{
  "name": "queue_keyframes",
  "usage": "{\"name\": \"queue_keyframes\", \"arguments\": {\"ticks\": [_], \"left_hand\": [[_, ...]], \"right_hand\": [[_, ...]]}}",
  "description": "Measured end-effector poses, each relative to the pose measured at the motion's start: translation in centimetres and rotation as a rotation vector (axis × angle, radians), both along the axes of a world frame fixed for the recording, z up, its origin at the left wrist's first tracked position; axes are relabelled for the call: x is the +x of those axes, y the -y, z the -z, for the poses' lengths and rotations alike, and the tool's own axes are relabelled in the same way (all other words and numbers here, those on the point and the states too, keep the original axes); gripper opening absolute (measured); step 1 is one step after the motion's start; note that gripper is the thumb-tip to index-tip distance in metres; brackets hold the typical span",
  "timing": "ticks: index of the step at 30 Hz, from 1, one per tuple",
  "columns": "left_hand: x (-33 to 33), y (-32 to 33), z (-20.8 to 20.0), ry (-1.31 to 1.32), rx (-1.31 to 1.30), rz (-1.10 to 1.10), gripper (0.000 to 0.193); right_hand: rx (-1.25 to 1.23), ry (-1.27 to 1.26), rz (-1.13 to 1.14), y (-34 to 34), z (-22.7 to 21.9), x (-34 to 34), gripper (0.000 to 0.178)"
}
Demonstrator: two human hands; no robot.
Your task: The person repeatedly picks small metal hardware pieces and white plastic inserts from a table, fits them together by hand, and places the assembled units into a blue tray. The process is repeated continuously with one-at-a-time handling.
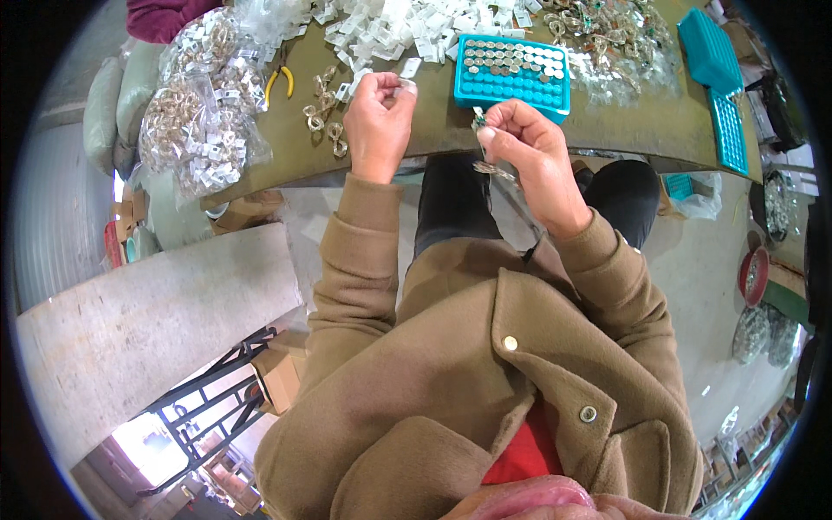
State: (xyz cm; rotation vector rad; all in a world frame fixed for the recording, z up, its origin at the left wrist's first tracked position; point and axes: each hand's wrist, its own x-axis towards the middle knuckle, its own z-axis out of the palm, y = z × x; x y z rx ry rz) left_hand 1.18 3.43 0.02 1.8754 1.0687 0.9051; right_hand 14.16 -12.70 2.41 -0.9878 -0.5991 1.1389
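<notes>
Between the thumb and fingertips of my left hand [380, 126] is a small white plastic case [409, 68], held just above the table edge. My right hand [533, 160] pinches a small dark-and-white part on a wire [479, 123]. A coil of clear wire [497, 172] hangs below those fingers. Just beyond my right hand stands a teal tray [511, 97] with rows of round pockets; silver coin-shaped discs [513, 56] sit in its far rows. Past my left hand spreads a heap of white plastic cases [390, 30]. Several coiled wires [336, 139] lie to its left.
Pliers with yellow handles [279, 84] lie left on the green-brown table [607, 130]. Clear bags of coiled wires with white cases [204, 130] fill the table's left end. More coiled wires [615, 48] are piled right. Another teal tray [709, 52] stands far right. A person's purple sleeve [165, 19] shows far left.
</notes>
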Motion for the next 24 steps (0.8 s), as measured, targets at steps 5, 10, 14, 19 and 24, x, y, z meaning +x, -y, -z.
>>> {"name": "queue_keyframes", "arguments": {"ticks": [5,10,14,19,24], "left_hand": [[-0.5,5.0,-1.6,0.307,-0.369,0.288,0.027],[-1.8,6.2,-2.9,0.352,-0.675,0.446,0.03],[-2.1,5.9,-2.1,0.415,-0.866,0.427,0.03],[-1.4,6.5,-0.9,0.669,-0.932,0.348,0.03],[-0.9,7.4,-0.9,0.67,-0.758,0.347,0.028]], "right_hand": [[0.05,-0.017,0.071,-1.2,0.5,-0.8,0.005],[0.002,0.103,0.133,-0.4,0.5,-0.5,0.006],[-0.033,0.216,0.123,0.3,0.2,-0.3,0.006],[0.001,-0.012,0.061,0.7,-0.2,0.0,0.006],[-0.027,-0.125,0.075,0.7,-0.1,-0.7,0.007]]}}
